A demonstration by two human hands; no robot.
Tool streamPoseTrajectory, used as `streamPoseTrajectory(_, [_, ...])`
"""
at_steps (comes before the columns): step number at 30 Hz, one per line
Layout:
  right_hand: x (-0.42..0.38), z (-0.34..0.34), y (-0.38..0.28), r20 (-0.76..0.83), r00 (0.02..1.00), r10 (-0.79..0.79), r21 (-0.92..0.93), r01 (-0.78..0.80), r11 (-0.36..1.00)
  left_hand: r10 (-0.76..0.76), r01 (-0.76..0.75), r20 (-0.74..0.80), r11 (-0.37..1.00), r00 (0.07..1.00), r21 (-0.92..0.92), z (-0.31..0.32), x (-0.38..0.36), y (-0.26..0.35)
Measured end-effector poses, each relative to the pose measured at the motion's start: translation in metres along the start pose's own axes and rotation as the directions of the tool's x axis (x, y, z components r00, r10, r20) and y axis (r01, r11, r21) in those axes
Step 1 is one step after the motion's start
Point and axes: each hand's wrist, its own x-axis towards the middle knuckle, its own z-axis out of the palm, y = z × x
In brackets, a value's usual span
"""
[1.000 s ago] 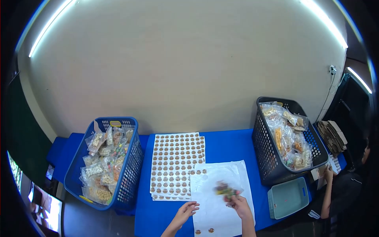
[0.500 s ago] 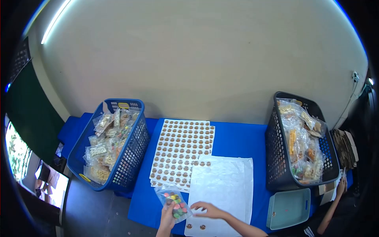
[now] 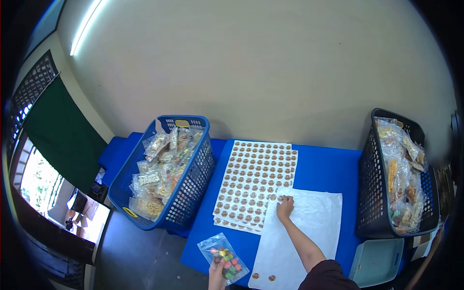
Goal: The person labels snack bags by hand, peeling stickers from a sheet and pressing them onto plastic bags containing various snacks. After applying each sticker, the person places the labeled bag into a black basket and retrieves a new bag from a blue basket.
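At the near edge of the blue table (image 3: 324,169), the person's left hand (image 3: 217,272) grips a clear packet of coloured candies (image 3: 223,257) by its lower end. The packet's long axis runs diagonally, from up-left by the table's corner down-right toward the body, and it hangs partly past the table edge.

The right hand (image 3: 284,207) is stretched well forward, away from the packet. Its fingertips press on the top-left corner of a mostly peeled white backing sheet (image 3: 309,232), just where that sheet overlaps the full sticker sheets (image 3: 256,183) of round brown labels. Whether a sticker is pinched between those fingers I cannot tell; they look curled down on the paper rather than clenched.

So the packet lies down and to the left of the right hand, with the stickers farther from the body and the packet close in; the left hand alone has it. Two leftover stickers (image 3: 263,277) sit at the bottom of the backing sheet, just right of the packet.

A blue basket (image 3: 195,174) of filled packets stands left of the sheets; a dark basket (image 3: 372,193) stands right, a pale tray (image 3: 379,263) below it.
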Motion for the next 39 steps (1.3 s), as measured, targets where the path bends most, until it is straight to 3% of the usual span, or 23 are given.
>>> streamPoseTrajectory(4, [-0.001,0.004,0.001,-0.059,0.998,0.021,0.030,-0.020,0.999,-0.040,0.040,0.015,0.999,0.999,-0.026,-0.004,-0.003,0.011])
streamPoseTrajectory(8, [0.016,0.004,0.004,0.011,0.972,0.235,0.147,-0.234,0.961,-0.032,0.032,0.010,0.999,0.999,-0.024,-0.011,0.005,0.014])
streamPoseTrajectory(11, [0.023,0.014,0.011,-0.018,0.963,0.267,0.171,-0.261,0.950,-0.034,0.035,0.042,0.999,0.999,-0.025,-0.010,0.011,0.021])
streamPoseTrajectory(14, [0.013,-0.001,0.011,0.031,0.999,0.014,0.315,-0.023,0.949,-0.071,0.071,0.076,0.997,0.995,0.005,-0.009,0.012,0.029])
streamPoseTrajectory(15, [0.014,-0.008,0.010,0.159,0.985,-0.059,0.386,-0.007,0.922,-0.082,0.081,0.091,0.997,0.992,0.018,-0.008,0.013,0.030])
streamPoseTrajectory(16, [0.007,-0.018,0.012,0.383,0.924,-0.018,0.548,-0.211,0.809,-0.097,0.095,0.116,0.995,0.989,0.023,-0.009,0.016,0.031])
streamPoseTrajectory(18, [-0.004,-0.032,0.010,0.529,0.847,0.044,0.620,-0.422,0.662,-0.131,0.125,0.170,0.991,0.977,0.044,-0.010,0.025,0.029])
streamPoseTrajectory(21, [-0.033,-0.086,-0.011,0.625,0.755,0.195,0.671,-0.648,0.360,-0.116,0.094,0.285,0.991,0.951,0.091,-0.007,0.039,0.022])
streamPoseTrajectory(25, [-0.072,-0.169,-0.029,0.595,0.800,0.078,0.780,-0.598,0.186,-0.206,0.158,0.431,0.977,0.878,0.144,0.013,0.052,0.025])
streamPoseTrajectory(28, [-0.108,-0.242,-0.059,0.439,0.898,0.029,0.865,-0.432,0.256,-0.271,0.215,0.509,0.962,0.817,0.166,0.042,0.055,0.029])
streamPoseTrajectory(33, [-0.166,-0.327,-0.110,0.204,0.974,-0.102,0.939,-0.165,0.303,-0.172,0.009,0.648,0.969,0.742,0.246,0.104,0.025,0.040])
streamPoseTrajectory(39, [-0.198,-0.359,-0.121,0.052,0.996,-0.078,0.789,0.007,0.614,-0.128,-0.109,0.791,0.965,0.598,0.238,0.140,-0.004,0.026])
